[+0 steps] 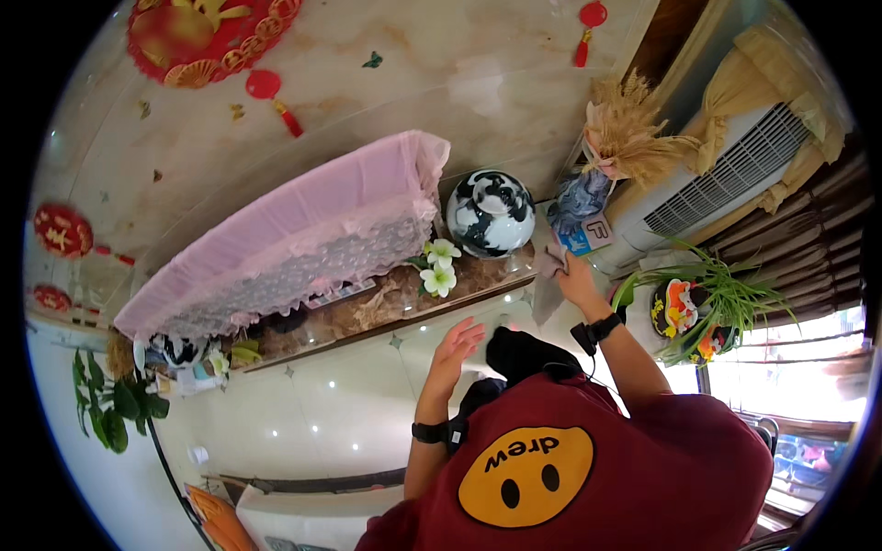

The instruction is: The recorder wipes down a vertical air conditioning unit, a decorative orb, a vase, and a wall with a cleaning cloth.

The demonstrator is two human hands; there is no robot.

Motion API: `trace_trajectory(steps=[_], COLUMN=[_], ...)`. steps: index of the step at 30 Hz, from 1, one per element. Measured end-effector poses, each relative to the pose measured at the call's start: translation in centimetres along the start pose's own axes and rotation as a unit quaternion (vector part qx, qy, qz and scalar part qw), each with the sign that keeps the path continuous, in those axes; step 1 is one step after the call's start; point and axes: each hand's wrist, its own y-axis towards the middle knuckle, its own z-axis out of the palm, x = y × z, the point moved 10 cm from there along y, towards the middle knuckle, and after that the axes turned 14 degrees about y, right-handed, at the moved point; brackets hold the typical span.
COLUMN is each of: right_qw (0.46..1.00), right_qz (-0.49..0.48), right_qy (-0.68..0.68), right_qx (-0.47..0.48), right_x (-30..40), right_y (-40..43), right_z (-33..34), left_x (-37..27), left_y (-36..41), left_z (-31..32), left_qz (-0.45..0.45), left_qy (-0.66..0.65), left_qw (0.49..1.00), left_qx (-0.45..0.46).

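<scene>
My right hand [575, 279] grips a grey cloth [548, 299] at the right end of a brown marble-topped cabinet [375, 299]. Part of the cloth hangs down past the corner of the top. A black-and-white glazed lidded jar [490, 220] stands just left of that hand. Beyond it, a marbled blue-grey vase [582, 196] holds dried wheat stalks [630, 127], with a blue-and-white card [586, 235] bearing a letter at its base. My left hand [458, 348] is raised in the air over the floor, fingers apart and holding nothing.
A pink lace cover [289, 234] drapes a long object on the cabinet, beside white artificial flowers [439, 268]. At right are a potted spider plant [723, 296] and a tall white appliance [723, 165] with a grille. Pale tiled floor [331, 399] lies below; a white-covered seat [310, 513] stands behind.
</scene>
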Motion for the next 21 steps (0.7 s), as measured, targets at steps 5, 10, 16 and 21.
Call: trace_trajectory(steps=[5, 10, 16, 21], right_qw=[0.981, 0.966, 0.927, 0.943], right_qz=[0.041, 0.119, 0.097, 0.112], right_qy=[0.04, 0.096, 0.289, 0.242], right_qx=[-0.184, -0.207, -0.216, -0.2], right_x=[-9.4, -13.7, -13.4, -24.0], right_y=[6.4, 9.8, 13.1, 20.0], right_z=[0.4, 9.0, 12.5, 9.4], left_x=[3.2, 4.7, 6.0, 8.1], left_y=[9.3, 19.6, 29.5, 36.4], left_z=[-1.4, -2.8, -7.0, -3.5], left_qz=[-0.036, -0.014, 0.01, 0.013], left_qy=[0.061, 0.2, 0.259, 0.355], left_qw=[0.997, 0.979, 0.954, 0.911], left_qx=[0.014, -0.033, -0.154, -0.208])
